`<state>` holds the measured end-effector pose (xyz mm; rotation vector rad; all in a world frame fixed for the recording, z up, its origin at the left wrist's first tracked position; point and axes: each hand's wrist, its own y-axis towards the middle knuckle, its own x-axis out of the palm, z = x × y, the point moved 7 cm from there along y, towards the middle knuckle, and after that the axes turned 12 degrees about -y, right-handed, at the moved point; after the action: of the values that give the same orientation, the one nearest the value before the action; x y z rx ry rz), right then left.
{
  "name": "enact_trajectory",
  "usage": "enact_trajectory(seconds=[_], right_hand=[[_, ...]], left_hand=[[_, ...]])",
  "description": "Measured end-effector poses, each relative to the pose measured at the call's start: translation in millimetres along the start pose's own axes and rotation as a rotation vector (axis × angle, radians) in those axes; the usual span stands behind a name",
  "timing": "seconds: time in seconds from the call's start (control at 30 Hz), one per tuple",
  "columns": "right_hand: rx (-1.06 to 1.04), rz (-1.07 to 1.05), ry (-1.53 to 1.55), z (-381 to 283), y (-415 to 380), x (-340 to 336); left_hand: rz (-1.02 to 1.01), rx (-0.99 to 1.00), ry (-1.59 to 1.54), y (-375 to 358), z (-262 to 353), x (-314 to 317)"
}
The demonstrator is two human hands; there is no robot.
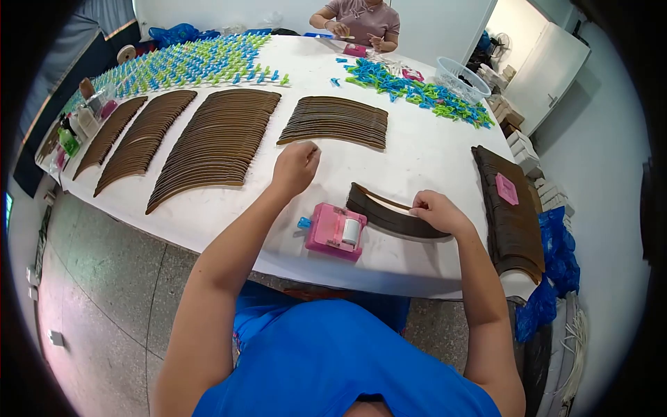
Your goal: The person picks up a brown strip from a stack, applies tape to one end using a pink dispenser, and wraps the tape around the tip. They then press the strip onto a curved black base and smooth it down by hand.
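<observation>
Blue cloth of the person's shirt [333,361] fills the near edge of the head view, with both bare forearms reaching out over the white table [431,149]. Just beyond the table's near edge sits a pink tape dispenser [335,231], between the two arms. To its right, the right hand [436,210] rests on a small stack of curved brown strips [389,214], fingers pinching the top strip's edge. The left hand [295,167] hovers farther out, loosely clenched, just near of the closest fanned row of brown strips [335,121]; whether it holds anything cannot be told. More fanned rows [215,146] lie to the left. Far across the table, blue and green clips [417,89] are spread, and another person's hands [358,35] work there.
</observation>
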<state>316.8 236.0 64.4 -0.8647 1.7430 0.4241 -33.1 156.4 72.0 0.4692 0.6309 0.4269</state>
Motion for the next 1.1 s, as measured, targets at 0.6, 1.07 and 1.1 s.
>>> enact_trajectory(seconds=[0.6, 1.07, 1.1], right_hand=[[-0.054, 0.362, 0.083, -117.8, -34.5, -37.5], [-0.226, 0.433, 0.210, -149.8, -27.6, 0.6], [-0.270, 0.440, 0.166, -154.5, -26.5, 1.7]], left_hand=[[-0.495, 0.380, 0.302, -32.5, 150.1, -16.8], [-0.591, 0.663, 0.530, -43.3, 186.0, -6.0], [-0.593, 0.662, 0.525, -42.5, 189.3, -7.0]])
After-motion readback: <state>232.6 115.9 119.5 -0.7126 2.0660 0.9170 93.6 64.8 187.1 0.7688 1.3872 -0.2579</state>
